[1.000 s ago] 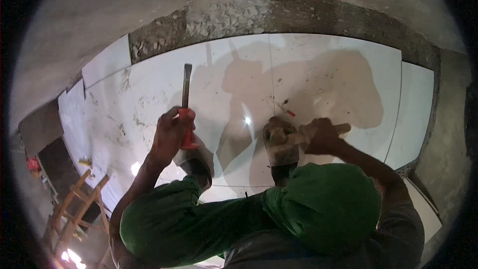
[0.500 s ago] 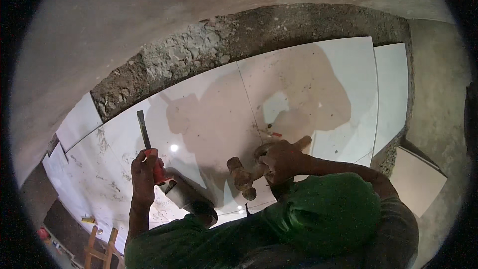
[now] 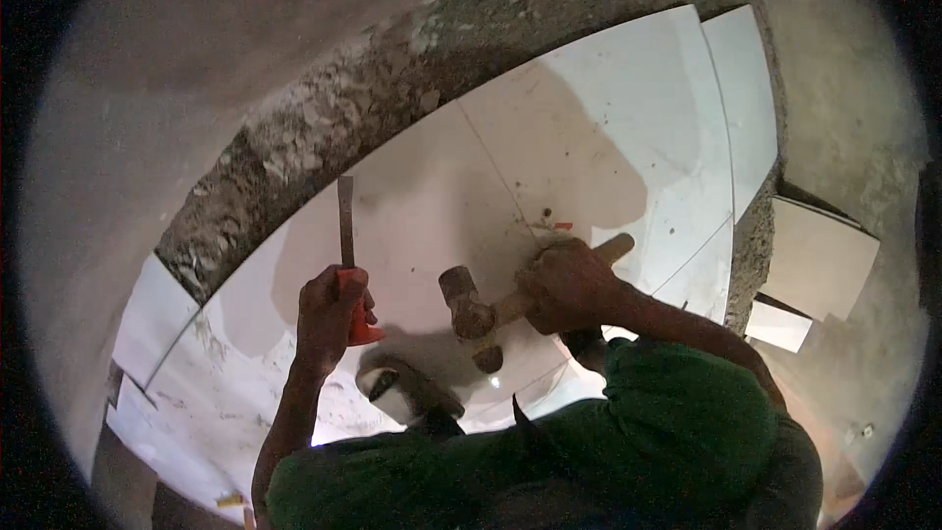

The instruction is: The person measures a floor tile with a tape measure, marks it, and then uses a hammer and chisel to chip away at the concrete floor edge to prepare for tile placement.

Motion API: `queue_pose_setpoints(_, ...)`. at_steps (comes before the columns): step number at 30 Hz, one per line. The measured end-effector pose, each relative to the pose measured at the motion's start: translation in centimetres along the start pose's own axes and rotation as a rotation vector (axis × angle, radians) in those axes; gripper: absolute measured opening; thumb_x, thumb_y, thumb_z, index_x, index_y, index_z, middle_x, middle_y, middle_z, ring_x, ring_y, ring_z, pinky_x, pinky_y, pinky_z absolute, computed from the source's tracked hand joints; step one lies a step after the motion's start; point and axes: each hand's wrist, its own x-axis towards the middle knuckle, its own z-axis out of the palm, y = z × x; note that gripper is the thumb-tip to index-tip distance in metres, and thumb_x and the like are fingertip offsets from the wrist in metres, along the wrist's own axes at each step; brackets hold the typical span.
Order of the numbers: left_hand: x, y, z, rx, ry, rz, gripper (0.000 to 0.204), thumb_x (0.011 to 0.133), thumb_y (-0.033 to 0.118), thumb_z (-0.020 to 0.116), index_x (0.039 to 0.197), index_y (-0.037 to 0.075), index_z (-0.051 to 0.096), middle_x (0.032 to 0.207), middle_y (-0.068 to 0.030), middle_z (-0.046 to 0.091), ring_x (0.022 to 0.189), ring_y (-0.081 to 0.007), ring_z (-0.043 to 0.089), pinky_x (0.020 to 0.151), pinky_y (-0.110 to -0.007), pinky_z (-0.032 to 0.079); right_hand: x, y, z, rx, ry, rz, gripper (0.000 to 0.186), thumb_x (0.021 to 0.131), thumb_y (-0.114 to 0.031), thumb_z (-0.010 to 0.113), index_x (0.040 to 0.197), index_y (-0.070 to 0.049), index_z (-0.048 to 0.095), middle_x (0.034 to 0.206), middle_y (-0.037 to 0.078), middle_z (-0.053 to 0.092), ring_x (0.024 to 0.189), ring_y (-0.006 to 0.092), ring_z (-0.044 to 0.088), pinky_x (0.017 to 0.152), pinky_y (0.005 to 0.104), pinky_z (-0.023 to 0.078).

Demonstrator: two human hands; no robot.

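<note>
My left hand (image 3: pixel 322 319) is closed round the red handle of a flat chisel (image 3: pixel 345 221). The chisel points away from me, its blade tip near the far edge of the white floor tiles (image 3: pixel 432 236). In my right hand (image 3: pixel 569 285) is the wooden handle of a hammer (image 3: pixel 471 319), gripped partway along, with its end sticking out to the right. The hammer's head hangs over the tiles between my two hands, apart from the chisel. Beyond the tile edge lies a strip of broken rubble (image 3: pixel 294 137).
A bare wall (image 3: pixel 245 29) curves along the far side. At the right, loose tile pieces (image 3: pixel 819 260) lie on concrete. A small red piece (image 3: pixel 562 227) sits on the tiles beyond my right hand. My foot (image 3: pixel 392 383) is below the chisel; a yellow object (image 3: pixel 230 502) lies lower left.
The view has shifted. My left hand has brought the chisel rightward, nearer the hammer, and it now stands straighter. The hammer remains in my right hand, its head turned slightly.
</note>
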Motion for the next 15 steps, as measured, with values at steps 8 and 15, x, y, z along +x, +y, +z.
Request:
queue_pose_setpoints(8, -0.4, 1.8, -1.9, 0.176, -0.075, 0.27, 0.04, 0.103, 0.041, 0.065, 0.101, 0.001, 0.06, 0.08, -0.0078, 0.065, 0.067, -0.0147, 0.066, 0.056, -0.035, 0.064, -2.3, -3.7, 2.1, 0.07, 0.226, 0.029, 0.027, 0.073, -0.027, 0.078, 0.09, -0.008, 0.07, 0.078, 0.014, 0.07, 0.082, 0.0353, 0.073, 0.074, 0.0525, 0.056)
queue_pose_setpoints(15, -2.8, -1.3, -5.2, 0.172, -0.003, 0.228, 0.028, 0.101, 0.037, 0.066, 0.108, 0.01, 0.062, 0.076, -0.0041, 0.064, 0.063, -0.0135, 0.067, 0.054, -0.037, 0.065, -1.6, -7.7, 1.8, -0.092, 0.299, 0.078, 0.023, 0.071, -0.027, 0.073, 0.084, -0.008, 0.072, 0.068, 0.015, 0.065, 0.069, 0.0368, 0.069, 0.071, 0.0544, 0.053)
